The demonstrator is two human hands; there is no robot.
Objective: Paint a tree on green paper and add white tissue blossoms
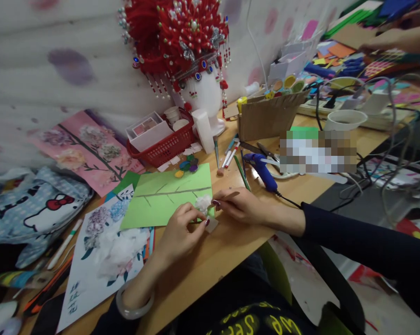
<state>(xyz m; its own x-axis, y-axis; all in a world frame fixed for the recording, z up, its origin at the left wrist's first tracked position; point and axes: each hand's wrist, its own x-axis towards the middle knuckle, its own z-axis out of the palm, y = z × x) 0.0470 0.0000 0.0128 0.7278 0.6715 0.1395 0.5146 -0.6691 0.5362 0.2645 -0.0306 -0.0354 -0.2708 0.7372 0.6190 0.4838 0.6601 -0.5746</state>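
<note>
My left hand [183, 230], with a pale bangle at the wrist, is closed in a pinch at the edge of a small white paper piece [212, 225]. My right hand [243, 207] grips a thin brown wooden stick [227, 196], its tip at a ruffled white flower [203, 203]. The flower sits at the right end of a dark branch painted on a light green sheet [161, 211]. Fingers of both hands are close together around the flower and hide part of it.
A blue glue gun [263, 174] and scissors [265, 151] lie at the right. Behind stand a red basket [164, 146], paint pots [189, 165], a cardboard box [270, 116] and a mannequin head [206, 97] with a red headdress. Another person's hand [387, 39] shows top right.
</note>
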